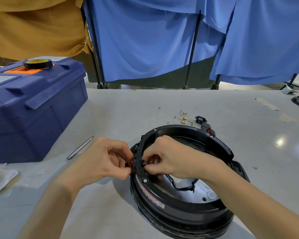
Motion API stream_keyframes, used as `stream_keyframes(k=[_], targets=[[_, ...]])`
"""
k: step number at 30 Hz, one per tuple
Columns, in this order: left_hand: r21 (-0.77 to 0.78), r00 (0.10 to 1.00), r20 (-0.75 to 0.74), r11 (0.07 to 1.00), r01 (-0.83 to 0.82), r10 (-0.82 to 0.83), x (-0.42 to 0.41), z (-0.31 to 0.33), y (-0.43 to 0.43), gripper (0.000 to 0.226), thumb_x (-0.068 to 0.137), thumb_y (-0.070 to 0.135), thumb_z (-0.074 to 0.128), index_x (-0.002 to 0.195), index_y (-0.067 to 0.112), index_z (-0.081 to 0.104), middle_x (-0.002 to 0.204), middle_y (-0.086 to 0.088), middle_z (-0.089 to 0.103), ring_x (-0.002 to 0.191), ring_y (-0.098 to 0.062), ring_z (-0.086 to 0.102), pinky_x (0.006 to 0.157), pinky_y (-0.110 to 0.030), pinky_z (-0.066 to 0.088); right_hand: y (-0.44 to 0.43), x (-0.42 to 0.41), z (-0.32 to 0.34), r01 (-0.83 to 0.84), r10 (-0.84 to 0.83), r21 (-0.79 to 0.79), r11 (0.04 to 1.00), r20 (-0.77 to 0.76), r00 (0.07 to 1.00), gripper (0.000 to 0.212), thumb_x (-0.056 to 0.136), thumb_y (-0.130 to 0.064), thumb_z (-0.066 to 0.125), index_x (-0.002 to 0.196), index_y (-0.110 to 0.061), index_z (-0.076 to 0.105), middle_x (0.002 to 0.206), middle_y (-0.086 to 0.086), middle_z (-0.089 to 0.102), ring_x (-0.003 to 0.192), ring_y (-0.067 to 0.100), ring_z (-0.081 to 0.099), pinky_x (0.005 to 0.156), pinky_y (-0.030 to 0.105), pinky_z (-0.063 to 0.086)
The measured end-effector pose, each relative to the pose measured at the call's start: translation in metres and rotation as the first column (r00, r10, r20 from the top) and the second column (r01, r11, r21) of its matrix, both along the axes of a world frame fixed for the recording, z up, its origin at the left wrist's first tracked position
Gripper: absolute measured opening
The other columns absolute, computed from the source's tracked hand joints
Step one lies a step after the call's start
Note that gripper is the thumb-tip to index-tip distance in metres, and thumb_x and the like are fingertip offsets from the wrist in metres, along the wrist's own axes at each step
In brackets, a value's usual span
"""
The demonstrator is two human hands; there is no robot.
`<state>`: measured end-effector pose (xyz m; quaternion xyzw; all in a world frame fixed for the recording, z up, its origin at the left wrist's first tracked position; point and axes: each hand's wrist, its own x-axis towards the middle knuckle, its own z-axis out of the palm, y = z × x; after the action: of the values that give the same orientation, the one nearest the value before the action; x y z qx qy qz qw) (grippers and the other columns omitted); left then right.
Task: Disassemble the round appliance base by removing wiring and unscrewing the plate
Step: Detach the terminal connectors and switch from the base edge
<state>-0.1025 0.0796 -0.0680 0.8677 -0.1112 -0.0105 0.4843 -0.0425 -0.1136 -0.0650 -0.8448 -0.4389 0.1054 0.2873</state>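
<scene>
The round black appliance base (188, 213) lies on the grey table, right of centre, open side up, with a shiny metal plate (202, 188) inside. My left hand (102, 159) pinches a small red and black part (130, 163) on the outside of the base's left rim. From inside the rim, my right hand (173, 159) pinches a small metal terminal (144, 163) at the same spot. A screw (145, 180) sits in the rim just below. Loose white wires with brass terminals (184, 119) lie on the table behind the base, next to a black socket part (200, 120).
A blue toolbox (33, 107) stands at the left with a roll of black tape (38, 63) on its lid. A metal screwdriver bit (80, 147) lies beside it. A plastic packet (0, 181) lies at the left edge. Blue cloth hangs behind the table.
</scene>
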Motion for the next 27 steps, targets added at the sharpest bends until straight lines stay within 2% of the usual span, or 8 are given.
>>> stream_keyframes(k=[2, 4, 8, 17, 21, 25, 27], targets=[[0.0, 1.0, 0.009, 1.0, -0.017, 0.017, 0.0004, -0.0011, -0.0005, 0.027, 0.064, -0.013, 0.069, 0.065, 0.013, 0.071, 0.054, -0.003, 0.058, 0.053, -0.019, 0.044, 0.06, -0.032, 0.039, -0.0003, 0.0002, -0.0022, 0.003, -0.003, 0.015, 1.0, -0.007, 1.0, 0.014, 0.083, -0.005, 0.057, 0.072, 0.002, 0.062, 0.055, 0.009, 0.063, 0.051, 0.019, 0.065, 0.056, 0.038, 0.054], [-0.003, 1.0, 0.008, 1.0, -0.023, 0.023, 0.0007, -0.0013, -0.0015, 0.026, 0.064, -0.015, 0.068, 0.066, 0.012, 0.071, 0.055, -0.001, 0.06, 0.053, -0.019, 0.044, 0.061, -0.033, 0.039, -0.0007, 0.0, -0.0043, 0.011, -0.011, 0.026, 1.0, -0.011, 1.0, 0.014, 0.084, -0.006, 0.058, 0.074, 0.003, 0.063, 0.056, 0.011, 0.064, 0.052, 0.018, 0.065, 0.056, 0.039, 0.054], [-0.007, 1.0, 0.004, 1.0, -0.013, 0.013, 0.0011, -0.0003, -0.0026, 0.024, 0.063, -0.016, 0.067, 0.07, 0.006, 0.072, 0.061, -0.017, 0.06, 0.054, -0.02, 0.046, 0.062, -0.035, 0.04, -0.0002, -0.0019, -0.0063, 0.028, -0.027, 0.052, 0.998, -0.017, 0.999, 0.013, 0.084, -0.006, 0.059, 0.076, 0.002, 0.064, 0.061, 0.014, 0.066, 0.053, 0.017, 0.065, 0.058, 0.039, 0.054], [-0.02, 1.0, -0.007, 1.0, -0.004, 0.004, 0.0029, -0.0011, -0.0034, 0.023, 0.062, -0.014, 0.069, 0.073, 0.006, 0.072, 0.069, -0.031, 0.056, 0.057, -0.023, 0.042, 0.063, -0.038, 0.037, 0.0011, -0.0033, -0.0063, 0.028, -0.03, 0.07, 0.997, 0.024, 0.999, 0.01, 0.084, -0.005, 0.061, 0.08, 0.001, 0.068, 0.065, 0.013, 0.068, 0.057, 0.014, 0.064, 0.06, 0.033, 0.053], [-0.017, 1.0, -0.005, 1.0, -0.011, 0.011, 0.0021, 0.0, -0.0058, 0.019, 0.054, 0.005, 0.068, 0.072, 0.009, 0.072, 0.069, -0.033, 0.056, 0.057, -0.022, 0.043, 0.063, -0.038, 0.037, 0.0006, -0.0049, -0.0053, 0.03, -0.031, 0.08, 0.996, 0.012, 0.999, 0.01, 0.084, -0.005, 0.061, 0.082, 0.002, 0.069, 0.066, 0.012, 0.069, 0.056, 0.013, 0.064, 0.06, 0.03, 0.053], [-0.01, 1.0, -0.01, 1.0, -0.018, 0.018, 0.0012, 0.0009, -0.0066, 0.019, 0.054, 0.007, 0.069, 0.073, 0.008, 0.072, 0.069, -0.032, 0.057, 0.057, -0.021, 0.043, 0.063, -0.038, 0.037, 0.0004, -0.0037, -0.0014, 0.063, -0.061, 0.059, 0.996, -0.028, 0.998, 0.008, 0.081, -0.006, 0.065, 0.08, 0.001, 0.07, 0.065, 0.014, 0.069, 0.053, 0.021, 0.065, 0.057, 0.036, 0.054], [-0.004, 1.0, -0.009, 1.0, -0.013, 0.013, 0.0004, 0.0013, -0.0064, 0.018, 0.055, 0.008, 0.069, 0.073, 0.008, 0.071, 0.07, -0.031, 0.058, 0.056, -0.019, 0.045, 0.062, -0.038, 0.038, 0.0007, -0.004, 0.0005, 0.068, -0.069, 0.037, 0.997, 0.018, 0.997, 0.01, 0.08, -0.01, 0.068, 0.078, 0.0, 0.07, 0.064, 0.013, 0.068, 0.056, 0.024, 0.061, 0.058, 0.035, 0.051]])
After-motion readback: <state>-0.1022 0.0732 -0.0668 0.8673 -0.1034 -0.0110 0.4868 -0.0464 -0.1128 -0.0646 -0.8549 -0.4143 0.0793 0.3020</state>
